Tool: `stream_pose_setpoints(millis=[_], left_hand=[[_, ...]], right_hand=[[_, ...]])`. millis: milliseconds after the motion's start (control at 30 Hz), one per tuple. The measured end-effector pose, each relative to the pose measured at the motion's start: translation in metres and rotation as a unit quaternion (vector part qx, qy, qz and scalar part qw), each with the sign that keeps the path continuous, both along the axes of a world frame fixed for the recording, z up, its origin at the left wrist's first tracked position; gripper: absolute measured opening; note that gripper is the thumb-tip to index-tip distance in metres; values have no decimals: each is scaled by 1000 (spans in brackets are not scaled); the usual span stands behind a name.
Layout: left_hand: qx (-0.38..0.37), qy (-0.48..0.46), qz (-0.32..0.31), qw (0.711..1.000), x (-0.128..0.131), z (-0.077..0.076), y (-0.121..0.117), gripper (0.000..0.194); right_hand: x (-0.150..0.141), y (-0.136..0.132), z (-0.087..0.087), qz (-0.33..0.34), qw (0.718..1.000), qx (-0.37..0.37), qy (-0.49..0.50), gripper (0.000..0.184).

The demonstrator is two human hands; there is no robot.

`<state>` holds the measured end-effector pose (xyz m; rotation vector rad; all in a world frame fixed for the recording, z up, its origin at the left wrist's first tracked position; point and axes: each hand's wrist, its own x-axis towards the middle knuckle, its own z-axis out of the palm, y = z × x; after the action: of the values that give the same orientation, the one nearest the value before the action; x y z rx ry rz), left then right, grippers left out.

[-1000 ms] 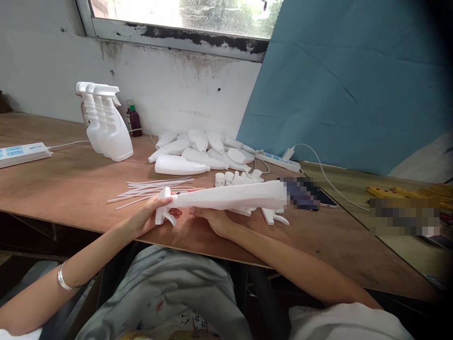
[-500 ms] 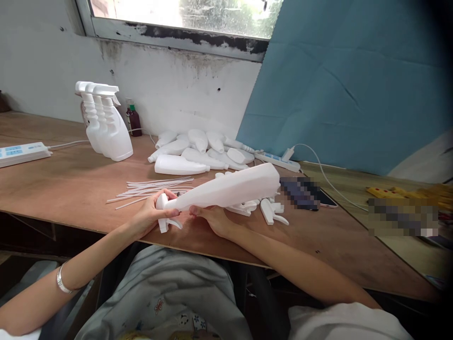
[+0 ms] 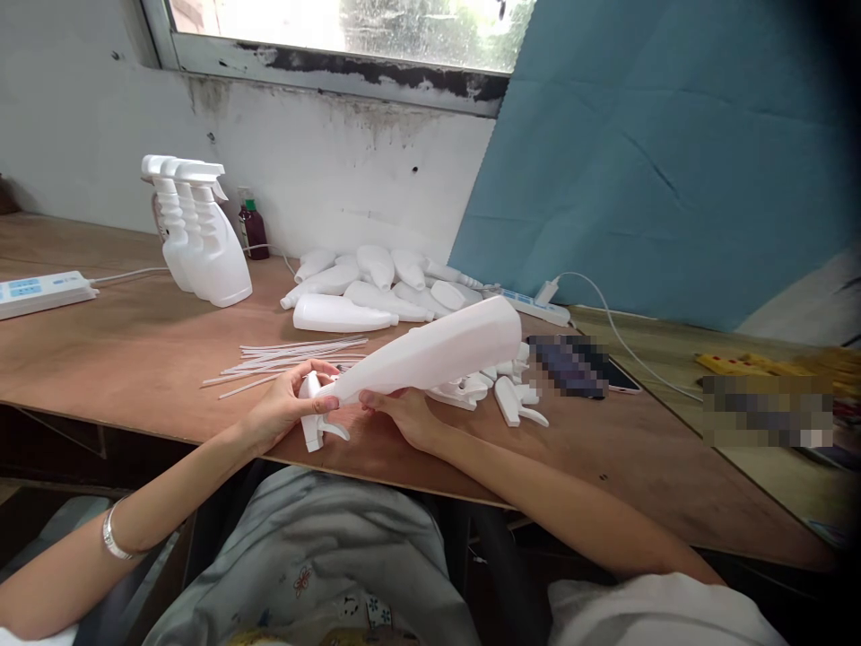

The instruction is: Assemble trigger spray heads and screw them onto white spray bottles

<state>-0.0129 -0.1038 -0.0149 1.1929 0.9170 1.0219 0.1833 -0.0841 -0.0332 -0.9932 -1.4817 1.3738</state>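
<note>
A white spray bottle (image 3: 437, 350) is held on a slant above the table, its base up to the right. At its lower left end sits a white trigger sprayer head (image 3: 313, 429), with the lever hanging down. My left hand (image 3: 291, 404) is closed around the sprayer head and the bottle's neck. Under the neck and body, my right hand (image 3: 402, 414) grips the bottle, thumb towards the neck; its other fingers are partly hidden. Loose trigger sprayer heads (image 3: 515, 402) lie on the table behind and right of the right hand.
Several thin white tubes (image 3: 269, 362) lie left of centre. Behind them is a pile of white bottles (image 3: 346, 314). Assembled spray bottles (image 3: 221, 251) stand at the back left beside a dark bottle (image 3: 254, 229). Power strips (image 3: 47, 289) and phones (image 3: 571, 363) lie to the sides.
The held bottle's base has moved slightly up and left, so it slants more steeply. The sprayer head has tilted a little with it. Both hands keep their hold.
</note>
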Motion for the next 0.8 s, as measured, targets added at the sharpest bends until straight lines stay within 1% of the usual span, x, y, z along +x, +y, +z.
stream_pose_setpoints(millis=[133,233,400,500,600,667,733,800], left_hand=[[58,81,37,994,0,5,-5,45],[80,127,52,987,1,9,-8,46],[116,172,87,974,5,12,-12,49],[153,197,120,961,9,12,-17,47],[193,216,138,947,11,12,-22,44],[207,235,123,942,9,14,-22,45],[220,277,75,932,4,18,-20,45],[249,336,24,908,-3,25,-18,43]], right_hand=[[-1,-2,3,16,1000,6,23,21],[-3,-4,8,27,998,22,47,23],[-4,-8,11,-16,1000,0,26,20],[-4,-11,13,-37,999,-13,17,25],[-3,-12,14,-38,999,-12,17,28],[-4,-10,12,-38,999,6,23,32],[-5,-8,10,-38,998,26,43,36],[-6,-6,6,-46,996,32,68,36]])
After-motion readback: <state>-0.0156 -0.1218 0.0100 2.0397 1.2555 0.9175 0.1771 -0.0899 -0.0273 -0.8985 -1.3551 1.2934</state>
